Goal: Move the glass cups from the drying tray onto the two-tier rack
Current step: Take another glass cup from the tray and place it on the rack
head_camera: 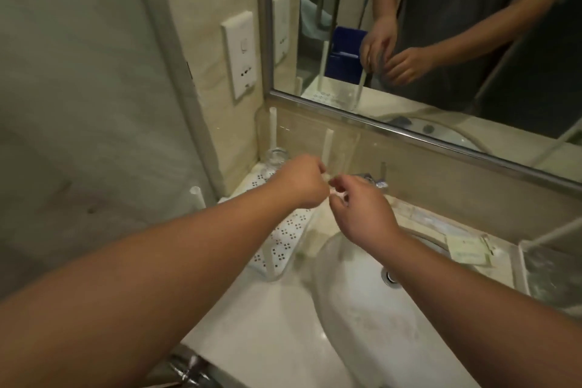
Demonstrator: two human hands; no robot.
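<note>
I see both hands raised over the left part of the tabletop (252, 318), close together and nearly touching above the rack (283, 239). My left hand (302, 181) has its fingers (318, 167) curled inward, and my right hand (362, 214) has its fingers (338, 190) bent toward it; something small and pale sits between the two sets of fingertips, but the blur keeps me from telling whether either hand truly pinches it. The rack is clear plastic with white upright posts and a white dotted shelf, standing in the corner between the wall and the mirror (441, 41). One glass cup (276, 158) stands on the rack's far left end, just behind and left of my left hand, apart from the fingers (it is faint against the wall). The sink (362, 309) lies below my right forearm, with the faucet (373, 181) just beyond the right hand. A clear tray (554, 274) sits at the right edge, well apart from both hands. A wall outlet (240, 53) is on the tile left of the mirror.
</note>
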